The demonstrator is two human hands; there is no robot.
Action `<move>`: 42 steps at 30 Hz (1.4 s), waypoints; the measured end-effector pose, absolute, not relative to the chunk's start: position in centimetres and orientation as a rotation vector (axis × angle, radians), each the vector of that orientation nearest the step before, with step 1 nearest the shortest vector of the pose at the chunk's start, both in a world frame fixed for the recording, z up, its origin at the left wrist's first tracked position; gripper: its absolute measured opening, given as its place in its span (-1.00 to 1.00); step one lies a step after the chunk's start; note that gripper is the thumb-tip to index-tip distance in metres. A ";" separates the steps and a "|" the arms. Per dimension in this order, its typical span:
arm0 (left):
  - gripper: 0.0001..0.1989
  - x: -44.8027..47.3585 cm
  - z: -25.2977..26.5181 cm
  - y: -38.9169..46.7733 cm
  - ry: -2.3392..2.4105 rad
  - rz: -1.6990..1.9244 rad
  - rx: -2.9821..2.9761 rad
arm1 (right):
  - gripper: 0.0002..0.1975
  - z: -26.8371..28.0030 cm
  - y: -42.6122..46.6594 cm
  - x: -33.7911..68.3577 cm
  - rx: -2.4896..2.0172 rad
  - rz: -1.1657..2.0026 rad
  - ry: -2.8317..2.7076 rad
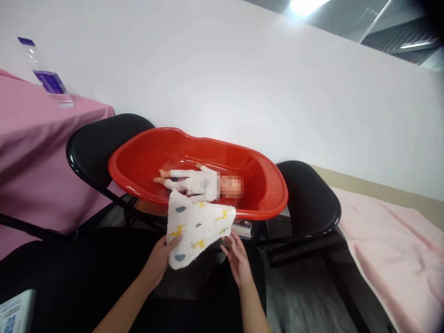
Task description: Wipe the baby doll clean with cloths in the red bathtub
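A white cloth [199, 226] printed with yellow giraffes and grey shapes is spread between my hands, overlapping the near rim of a red baby bathtub [267, 187]. My left hand [161, 256] grips its lower left edge, thumb on top and fingers behind. At the lower right corner, my right hand [238, 259] has its fingertips curled against the cloth's edge; part of that hold is hidden. Inside the tub, a baby doll [203, 182] in white clothes lies on its back, feet to the left and head to the right.
Black folding chairs flank the tub, a left chair [100, 138] and a right chair [312, 199]. A bottle [50, 78] stands on a pink-covered table [27, 111]. Books [242, 227] show under the tub's near rim. Pale pink fabric [391, 249] covers a surface at right. A white wall rises behind.
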State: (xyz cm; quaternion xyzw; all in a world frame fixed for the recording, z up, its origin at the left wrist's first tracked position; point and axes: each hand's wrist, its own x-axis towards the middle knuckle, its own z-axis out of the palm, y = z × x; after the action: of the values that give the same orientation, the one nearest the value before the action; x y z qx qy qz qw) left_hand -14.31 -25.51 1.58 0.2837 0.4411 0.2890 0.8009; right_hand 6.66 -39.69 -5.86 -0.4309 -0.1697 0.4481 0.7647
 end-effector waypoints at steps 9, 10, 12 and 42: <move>-0.62 -15.6 0.8 -26.2 0.903 0.594 0.571 | -0.65 -6.3 -39.4 6.2 -1.040 0.980 -0.332; -0.62 -15.6 0.8 -26.2 0.886 0.599 0.552 | -0.67 -6.2 -39.4 6.2 -1.045 0.992 -0.340; -0.62 -15.4 1.0 -26.0 0.837 0.601 0.511 | -0.70 -6.0 -39.4 6.1 -1.037 1.037 -0.370; -0.44 -16.2 -2.8 -26.2 0.858 0.421 0.573 | -0.63 -6.8 -39.0 4.5 -1.116 1.310 -0.423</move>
State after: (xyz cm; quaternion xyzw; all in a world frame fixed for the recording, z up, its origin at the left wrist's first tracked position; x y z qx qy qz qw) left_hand -16.25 -26.25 -2.80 0.2719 0.4072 0.2000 0.8487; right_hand 4.51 -38.98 -6.82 -0.4879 -0.1847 0.5726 0.6325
